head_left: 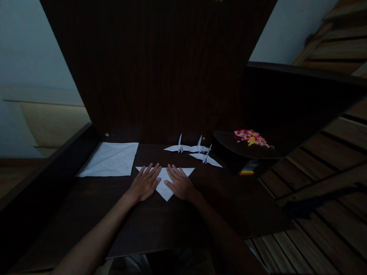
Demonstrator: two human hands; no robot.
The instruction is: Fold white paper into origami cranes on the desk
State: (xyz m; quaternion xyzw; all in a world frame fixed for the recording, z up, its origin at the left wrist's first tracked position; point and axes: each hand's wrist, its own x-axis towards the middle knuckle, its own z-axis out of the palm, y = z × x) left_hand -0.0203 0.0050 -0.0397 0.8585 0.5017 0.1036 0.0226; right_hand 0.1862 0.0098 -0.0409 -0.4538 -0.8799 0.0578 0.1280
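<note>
White paper, folded into a triangle (164,174), lies before us on the dark wooden desktop (229,206), its long edge away from us and one corner pointing back toward our body. Our left hand (146,182) rests open and palm down on the left part of it, fingers spread and reaching up to the long edge; our right hand (180,184) lies flat in the same way on the right part, and neither is closed around anything. Between the two thumbs, which are near each other but apart, we see a strip of bare paper. To the left, just beyond our fingers, a creased white sheet (110,160) lies spread out. Past the triangle, toward the tall back panel (162,70), we have three folded paper cranes: the left crane (179,147) and the middle crane (199,148) side by side, the front crane (206,158) a little nearer to us. On a small raised shelf (225,139) to the right sits a heap of tiny pink, red and yellow pieces (252,137), too small for us to make out singly. Below it we notice a striped yellow-and-red item (247,172), and farther right, wooden slats (340,163).
</note>
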